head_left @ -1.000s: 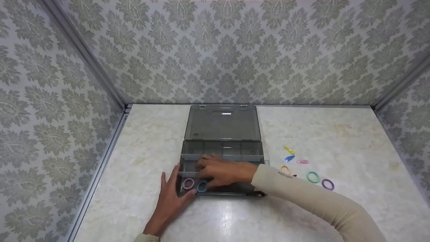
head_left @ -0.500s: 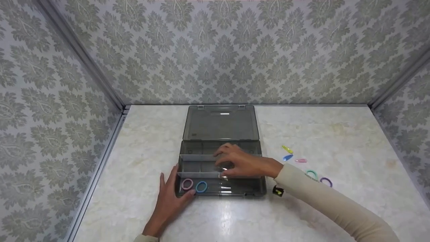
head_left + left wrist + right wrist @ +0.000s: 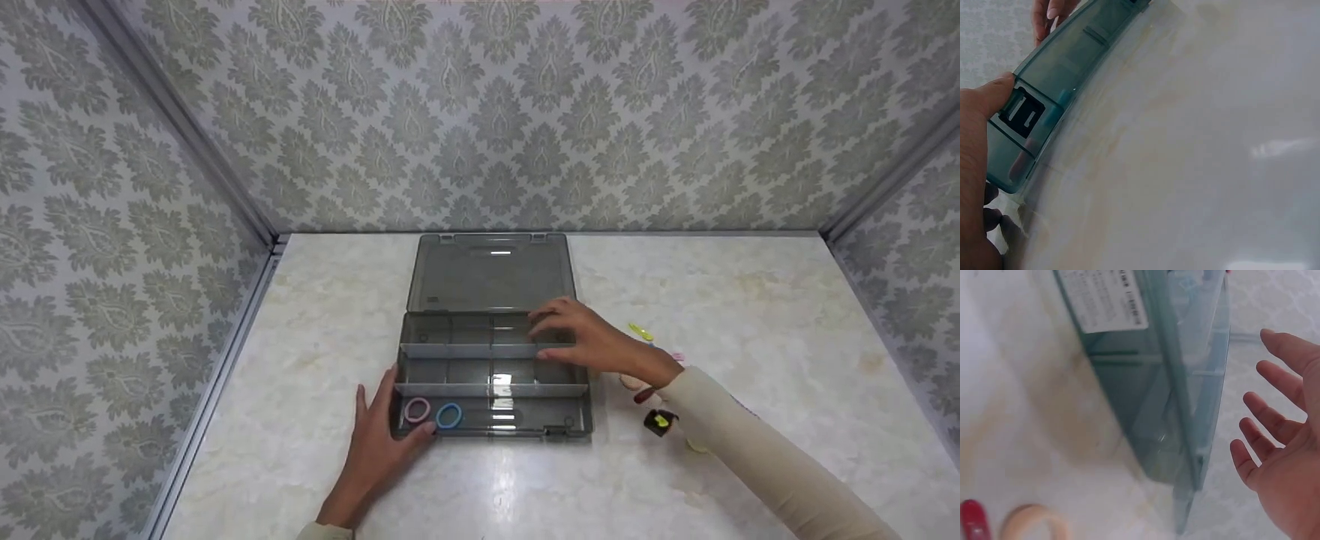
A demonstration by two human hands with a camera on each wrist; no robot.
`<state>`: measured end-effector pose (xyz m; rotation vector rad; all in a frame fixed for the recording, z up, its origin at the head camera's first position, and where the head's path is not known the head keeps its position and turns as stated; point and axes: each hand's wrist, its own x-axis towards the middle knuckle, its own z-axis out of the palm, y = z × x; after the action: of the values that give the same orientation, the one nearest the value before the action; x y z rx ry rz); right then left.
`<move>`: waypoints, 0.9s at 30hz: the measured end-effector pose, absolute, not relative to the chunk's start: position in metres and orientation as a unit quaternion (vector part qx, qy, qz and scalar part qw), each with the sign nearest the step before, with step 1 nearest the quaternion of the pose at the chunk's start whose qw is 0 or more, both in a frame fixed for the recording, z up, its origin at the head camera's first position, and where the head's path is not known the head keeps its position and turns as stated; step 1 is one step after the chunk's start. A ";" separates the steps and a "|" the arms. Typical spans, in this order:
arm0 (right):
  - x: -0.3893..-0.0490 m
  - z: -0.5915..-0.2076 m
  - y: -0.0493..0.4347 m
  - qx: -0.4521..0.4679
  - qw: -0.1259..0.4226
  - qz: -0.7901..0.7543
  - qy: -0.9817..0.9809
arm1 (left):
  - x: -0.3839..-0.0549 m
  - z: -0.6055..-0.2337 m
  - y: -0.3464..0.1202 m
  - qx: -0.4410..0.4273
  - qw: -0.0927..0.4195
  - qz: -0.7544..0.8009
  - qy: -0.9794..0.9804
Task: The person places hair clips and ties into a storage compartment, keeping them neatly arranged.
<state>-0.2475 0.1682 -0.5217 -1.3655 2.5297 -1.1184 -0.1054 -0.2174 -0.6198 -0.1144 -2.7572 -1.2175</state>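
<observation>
From the left, I am seeing the left grip (image 3: 386,435) holding the box (image 3: 536,409) by its near left corner: the fingers are lying along the outer left wall, and the thumb is bearing on the front rim. In the front compartment the pink ring (image 3: 407,412) is lying closest to that corner, between fingers and thumb. The blue ring (image 3: 439,418) is lying to its right, just beside the thumb tip; I am not managing to tell whether they are touching. The lid (image 3: 495,277) is lying open at the far side. Farther right, the right grip (image 3: 589,337) is hovering over the box's right end, fingers spread and lightly bent, well apart from both rings. Past the right wall, on the counter (image 3: 480,487), a yellow clip (image 3: 640,331) is lying farther back, a peach ring (image 3: 1012,526) and a red clip (image 3: 974,520) are showing by the sleeve (image 3: 757,442), and a dark piece (image 3: 658,421) with a yellow patch is resting nearer the front.
</observation>
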 end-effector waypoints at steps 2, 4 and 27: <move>-0.247 -0.525 0.176 -0.428 0.021 -0.373 0.823 | -0.106 -0.620 -0.218 -0.039 0.062 -0.401 -0.913; -0.247 -0.527 0.184 -0.409 0.014 -0.383 0.829 | -0.106 -0.620 -0.218 -0.039 0.063 -0.401 -0.913; -0.235 -0.559 0.274 -0.241 -0.046 -0.443 0.862 | -0.104 -0.619 -0.216 -0.037 0.069 -0.398 -0.914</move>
<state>-0.2355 0.2738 -0.5587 -0.7804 2.7919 -1.4346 -0.1036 -0.2163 -0.6194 -0.1103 -2.7513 -1.1985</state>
